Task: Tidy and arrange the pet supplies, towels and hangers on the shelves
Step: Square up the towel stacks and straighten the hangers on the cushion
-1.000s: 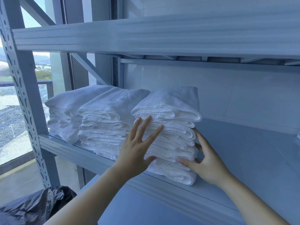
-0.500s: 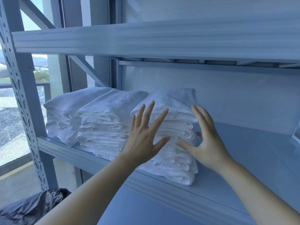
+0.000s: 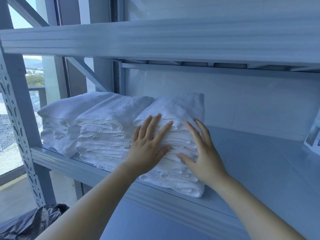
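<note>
Left hand (image 3: 149,146), right hand (image 3: 203,153): both flat, fingers straight and spread, gripping nothing. Half second back, palms looked lifted off cloth; now pressed on front face of rightmost towel stack (image 3: 178,104). Stack sits at shelf (image 3: 259,161) front edge, touching middle stack (image 3: 110,122). Likely squaring folds; towel placement nearly finished.

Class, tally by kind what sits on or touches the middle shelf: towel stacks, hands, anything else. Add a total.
white towel stacks: 3
hands, left hand and right hand, flat on the right stack: 2
package, cut off at the right edge: 1
Total: 6
</note>
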The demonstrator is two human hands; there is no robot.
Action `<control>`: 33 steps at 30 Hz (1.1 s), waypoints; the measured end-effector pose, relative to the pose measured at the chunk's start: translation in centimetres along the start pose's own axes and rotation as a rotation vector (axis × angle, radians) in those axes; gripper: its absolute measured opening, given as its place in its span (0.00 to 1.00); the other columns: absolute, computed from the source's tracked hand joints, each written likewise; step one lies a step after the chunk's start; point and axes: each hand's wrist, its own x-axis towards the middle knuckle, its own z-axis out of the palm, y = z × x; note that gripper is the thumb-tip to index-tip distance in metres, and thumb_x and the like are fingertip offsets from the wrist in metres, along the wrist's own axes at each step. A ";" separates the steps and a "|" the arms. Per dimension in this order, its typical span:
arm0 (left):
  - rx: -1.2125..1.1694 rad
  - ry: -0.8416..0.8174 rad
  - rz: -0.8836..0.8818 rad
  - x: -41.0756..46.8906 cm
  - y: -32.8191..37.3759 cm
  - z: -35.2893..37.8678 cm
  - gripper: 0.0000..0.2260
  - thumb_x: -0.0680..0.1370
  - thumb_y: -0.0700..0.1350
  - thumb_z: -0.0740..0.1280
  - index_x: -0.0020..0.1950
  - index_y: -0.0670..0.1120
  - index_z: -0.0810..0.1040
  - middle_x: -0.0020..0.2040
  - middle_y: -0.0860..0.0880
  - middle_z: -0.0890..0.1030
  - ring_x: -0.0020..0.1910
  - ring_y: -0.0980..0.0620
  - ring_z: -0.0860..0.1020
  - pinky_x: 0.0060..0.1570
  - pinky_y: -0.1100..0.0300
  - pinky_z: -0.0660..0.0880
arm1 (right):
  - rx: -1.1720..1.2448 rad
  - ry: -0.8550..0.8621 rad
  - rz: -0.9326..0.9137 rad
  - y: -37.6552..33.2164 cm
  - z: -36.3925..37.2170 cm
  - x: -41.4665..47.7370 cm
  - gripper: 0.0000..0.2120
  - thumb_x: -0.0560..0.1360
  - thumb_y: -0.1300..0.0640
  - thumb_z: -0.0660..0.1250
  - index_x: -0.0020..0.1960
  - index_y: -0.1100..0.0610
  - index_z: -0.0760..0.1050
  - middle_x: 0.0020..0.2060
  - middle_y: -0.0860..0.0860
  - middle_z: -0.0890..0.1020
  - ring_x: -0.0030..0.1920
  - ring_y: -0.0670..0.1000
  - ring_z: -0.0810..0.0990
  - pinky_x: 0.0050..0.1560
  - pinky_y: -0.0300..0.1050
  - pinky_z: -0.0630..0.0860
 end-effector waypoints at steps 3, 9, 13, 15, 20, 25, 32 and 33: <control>0.002 -0.001 -0.005 -0.4 0.1 0.0 0.27 0.79 0.63 0.49 0.76 0.58 0.46 0.77 0.47 0.51 0.76 0.46 0.48 0.70 0.55 0.43 | 0.022 0.006 -0.004 0.2 0.1 -0.4 0.41 0.71 0.53 0.72 0.72 0.35 0.49 0.73 0.36 0.47 0.69 0.41 0.63 0.56 0.30 0.68; -0.051 -0.037 -0.016 -1.1 0.5 -0.4 0.27 0.79 0.62 0.48 0.76 0.61 0.44 0.78 0.51 0.43 0.76 0.51 0.40 0.71 0.46 0.45 | 0.091 -0.003 0.029 0.1 -0.4 -1.3 0.39 0.72 0.56 0.71 0.71 0.33 0.52 0.73 0.33 0.46 0.69 0.33 0.58 0.53 0.36 0.76; -0.174 -0.023 -0.082 -2.3 2.3 -0.5 0.28 0.78 0.62 0.49 0.76 0.59 0.46 0.77 0.53 0.40 0.76 0.52 0.38 0.70 0.44 0.39 | 0.095 0.013 0.076 0.1 -0.7 -2.6 0.37 0.72 0.55 0.71 0.71 0.37 0.54 0.74 0.39 0.48 0.66 0.29 0.60 0.55 0.25 0.68; -0.225 -0.001 -0.102 -2.9 3.5 -0.4 0.27 0.78 0.61 0.50 0.76 0.58 0.50 0.78 0.53 0.43 0.76 0.52 0.40 0.70 0.43 0.38 | 0.109 0.004 0.098 0.4 -1.0 -3.5 0.37 0.72 0.55 0.71 0.71 0.37 0.53 0.74 0.39 0.50 0.67 0.30 0.59 0.61 0.38 0.72; -0.245 0.074 0.085 -3.2 7.1 0.1 0.22 0.78 0.56 0.55 0.72 0.54 0.63 0.75 0.50 0.57 0.74 0.49 0.57 0.69 0.42 0.45 | 0.102 -0.049 0.189 1.6 -2.7 -5.5 0.35 0.73 0.52 0.69 0.70 0.37 0.53 0.72 0.37 0.54 0.72 0.39 0.57 0.68 0.52 0.68; -0.353 0.026 0.254 -1.7 11.3 1.0 0.20 0.77 0.53 0.57 0.67 0.50 0.69 0.69 0.50 0.68 0.66 0.49 0.67 0.66 0.49 0.57 | 0.064 -0.012 0.267 3.9 -5.9 -7.8 0.34 0.72 0.55 0.71 0.72 0.45 0.58 0.68 0.36 0.59 0.69 0.42 0.64 0.67 0.52 0.69; -0.416 -0.122 0.279 0.0 18.9 3.4 0.20 0.77 0.54 0.56 0.67 0.50 0.69 0.68 0.50 0.69 0.65 0.50 0.67 0.63 0.48 0.63 | -0.005 0.036 0.410 7.6 -12.7 -13.0 0.30 0.73 0.55 0.69 0.72 0.46 0.60 0.67 0.38 0.60 0.67 0.41 0.65 0.57 0.29 0.68; -0.423 -0.144 0.280 0.2 20.3 3.8 0.20 0.77 0.55 0.56 0.67 0.50 0.69 0.68 0.50 0.69 0.65 0.50 0.67 0.62 0.47 0.64 | -0.014 0.038 0.431 8.2 -13.8 -13.9 0.30 0.73 0.55 0.69 0.71 0.46 0.61 0.67 0.37 0.60 0.67 0.40 0.65 0.56 0.28 0.68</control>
